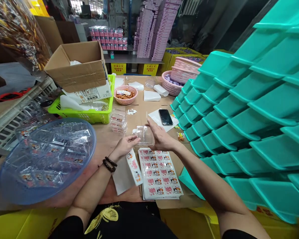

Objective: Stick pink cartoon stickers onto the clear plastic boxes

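Observation:
A clear plastic box (pixel 145 136) lies on the table between my hands, its lid raised or folded open. My left hand (pixel 124 146) pinches its left edge between thumb and fingers. My right hand (pixel 161 136) is at the box's right side, fingers stretched out and apart; whether it touches the plastic is hard to tell. Just below are sticker sheets (pixel 160 174) with pink and cat pictures. A partly used sticker strip (pixel 134 167) on white backing paper (pixel 123 176) lies under my left wrist. Several clear boxes with stickers (pixel 118 121) are stacked to the left.
At left stand a blue basin (pixel 89 156) of clear boxes and a green basket (pixel 99 116) under a carton (pixel 77 66). A pink basket (pixel 126 99) holds small brown items. A phone (pixel 165 117) lies on paper. Stacked teal bins (pixel 239 109) crowd the right.

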Tool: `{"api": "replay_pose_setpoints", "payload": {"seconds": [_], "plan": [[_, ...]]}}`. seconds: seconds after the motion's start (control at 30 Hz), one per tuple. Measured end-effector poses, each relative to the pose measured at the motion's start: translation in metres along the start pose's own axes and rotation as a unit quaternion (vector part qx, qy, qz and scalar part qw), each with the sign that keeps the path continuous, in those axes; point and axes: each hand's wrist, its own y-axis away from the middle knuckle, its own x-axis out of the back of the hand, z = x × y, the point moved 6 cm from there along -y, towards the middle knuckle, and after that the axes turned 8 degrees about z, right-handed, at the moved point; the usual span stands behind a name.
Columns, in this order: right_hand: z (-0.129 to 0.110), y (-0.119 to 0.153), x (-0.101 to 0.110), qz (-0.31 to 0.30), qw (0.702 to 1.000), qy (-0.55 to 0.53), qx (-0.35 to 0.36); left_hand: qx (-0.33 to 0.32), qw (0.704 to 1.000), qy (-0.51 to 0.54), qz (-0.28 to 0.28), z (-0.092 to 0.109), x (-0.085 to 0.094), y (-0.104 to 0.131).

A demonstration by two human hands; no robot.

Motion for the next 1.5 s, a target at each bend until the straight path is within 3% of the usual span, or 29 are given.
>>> {"api": "replay_pose_setpoints", "payload": {"seconds": [0.1,0.23,0.33,0.43,0.5,0.57,0.63,0.73,0.87,1.03,1.07,1.13,1.23,1.37,1.5], "plan": [[-0.004,0.007,0.005,-0.032,0.995,0.09,0.022,0.034,0.999,0.029,-0.004,-0.01,-0.019,-0.008],[0.026,0.005,-0.002,-0.053,0.971,0.233,-0.018,0.029,0.998,0.053,0.027,-0.011,-0.007,-0.002],[0.04,-0.004,-0.02,-0.086,0.97,0.227,-0.027,0.033,0.991,0.123,0.048,-0.007,0.003,0.01],[0.039,-0.014,-0.03,-0.101,0.976,0.189,-0.025,0.058,0.983,0.17,0.047,-0.007,0.001,0.023],[0.029,-0.019,-0.022,-0.058,0.991,0.116,-0.044,0.076,0.978,0.185,0.062,-0.01,-0.001,0.03],[0.015,-0.018,-0.011,0.01,0.996,-0.044,-0.079,0.087,0.972,0.2,0.088,-0.012,-0.001,0.035],[-0.004,-0.013,-0.007,0.051,0.968,-0.224,-0.102,0.098,0.97,0.202,0.095,-0.014,-0.003,0.039],[-0.028,-0.005,-0.012,0.067,0.918,-0.372,-0.122,0.104,0.974,0.199,0.037,-0.011,-0.008,0.042],[-0.036,-0.001,-0.013,0.067,0.906,-0.399,-0.129,0.113,0.957,0.262,-0.06,-0.007,-0.01,0.047],[-0.043,0.004,0.037,0.239,0.926,-0.259,-0.133,0.121,0.95,0.28,-0.074,-0.015,-0.005,0.047],[-0.049,0.003,0.041,0.225,0.928,-0.266,-0.13,0.124,0.95,0.278,-0.073,-0.016,-0.005,0.047],[-0.064,0.001,0.037,0.12,0.93,-0.323,-0.128,0.132,0.951,0.268,-0.076,-0.017,-0.007,0.048],[-0.078,0.0,0.022,-0.006,0.902,-0.399,-0.163,0.144,0.957,0.235,-0.089,-0.016,-0.011,0.051],[-0.075,-0.006,0.013,-0.029,0.876,-0.432,-0.212,0.131,0.964,0.213,-0.087,-0.014,-0.015,0.056],[-0.072,-0.012,0.012,-0.034,0.87,-0.436,-0.227,0.099,0.969,0.22,-0.054,-0.01,-0.013,0.059]]}}
